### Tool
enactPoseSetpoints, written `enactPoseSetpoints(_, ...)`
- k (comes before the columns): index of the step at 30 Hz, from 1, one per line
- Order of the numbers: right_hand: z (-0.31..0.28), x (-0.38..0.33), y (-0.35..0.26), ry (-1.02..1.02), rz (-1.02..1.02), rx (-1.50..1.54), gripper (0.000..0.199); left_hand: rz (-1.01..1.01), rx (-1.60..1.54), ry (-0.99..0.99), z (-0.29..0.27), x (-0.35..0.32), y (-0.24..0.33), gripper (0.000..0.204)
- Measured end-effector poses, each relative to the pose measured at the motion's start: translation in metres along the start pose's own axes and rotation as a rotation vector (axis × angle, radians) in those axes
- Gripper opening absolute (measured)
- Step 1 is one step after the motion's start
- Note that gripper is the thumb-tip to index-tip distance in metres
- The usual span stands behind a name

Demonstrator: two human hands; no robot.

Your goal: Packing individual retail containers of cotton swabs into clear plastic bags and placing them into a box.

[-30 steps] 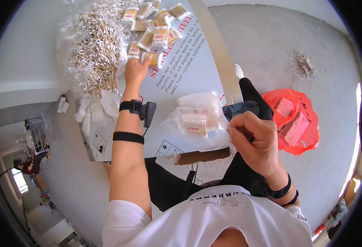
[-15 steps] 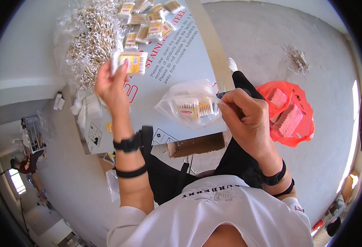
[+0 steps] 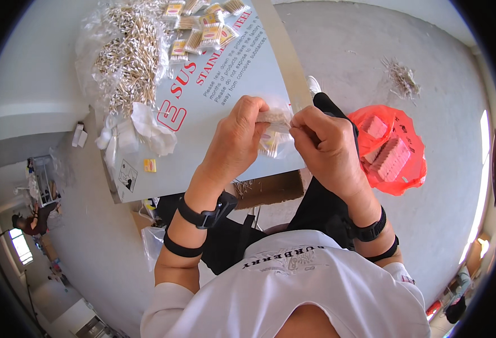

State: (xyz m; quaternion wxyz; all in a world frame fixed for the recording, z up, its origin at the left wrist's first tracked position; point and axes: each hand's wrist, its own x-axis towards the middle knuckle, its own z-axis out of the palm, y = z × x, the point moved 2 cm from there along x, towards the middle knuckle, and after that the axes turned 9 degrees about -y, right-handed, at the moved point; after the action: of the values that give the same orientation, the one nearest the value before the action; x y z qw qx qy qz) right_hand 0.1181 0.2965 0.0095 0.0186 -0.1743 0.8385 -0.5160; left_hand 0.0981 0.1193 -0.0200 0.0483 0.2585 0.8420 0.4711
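At the table's right edge my left hand (image 3: 234,138) is closed on a small pack of cotton swabs (image 3: 274,117), held flat at the mouth of a clear plastic bag (image 3: 285,149). The fingers of my right hand (image 3: 329,147) pinch the rim of that bag on its right side. Another swab pack shows through the plastic below; my hands hide part of the bag. Farther off on the table lie several yellow-labelled swab packs (image 3: 211,35). To their left, a large open bag spills a heap of loose cotton swabs (image 3: 127,59).
White plastic bags (image 3: 149,132) and a small yellow card (image 3: 150,165) lie at the table's near left. An open cardboard box (image 3: 270,191) sits below the near edge. On the floor at right are a red bag (image 3: 414,169) with pink packs and some scattered swabs (image 3: 401,79).
My left hand has come right and nearer with the swab pack, from beside the heap to the bag's mouth. My right hand keeps its pinch on the bag.
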Motion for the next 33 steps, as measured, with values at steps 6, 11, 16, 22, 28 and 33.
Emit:
enactPoseSetpoints(6, -0.005, 0.007, 0.007, -0.064, 0.247, 0.168, 0.005, -0.026, 0.039, 0.267, 0.002, -0.006, -0.009, 0.031)
enactPoseSetpoints(11, -0.001, 0.006, 0.007, -0.078, 0.287, 0.334, 0.004, -0.188, -0.428, 0.158, 0.004, -0.01, 0.001, 0.027)
enactPoseSetpoints(16, 0.005, 0.006, 0.006, -0.103, 0.199, 0.375, 0.004, -0.351, -0.423, -0.037, 0.006, 0.0, -0.011, 0.02)
enactPoseSetpoints(22, 0.003, 0.007, 0.007, -0.034, 0.203, 0.433, 0.005, -0.144, 0.336, -0.095, -0.007, 0.001, 0.0, 0.024)
enactPoseSetpoints(28, 0.005, 0.006, 0.008, -0.023, 0.216, 0.423, 0.007, -0.302, 0.02, -0.247, -0.011, 0.013, -0.008, 0.021)
enactPoseSetpoints(33, 0.01, 0.009, 0.007, -0.014, 0.171, 0.45, 0.008, -0.18, 0.211, -0.225, 0.003, 0.015, -0.025, 0.015)
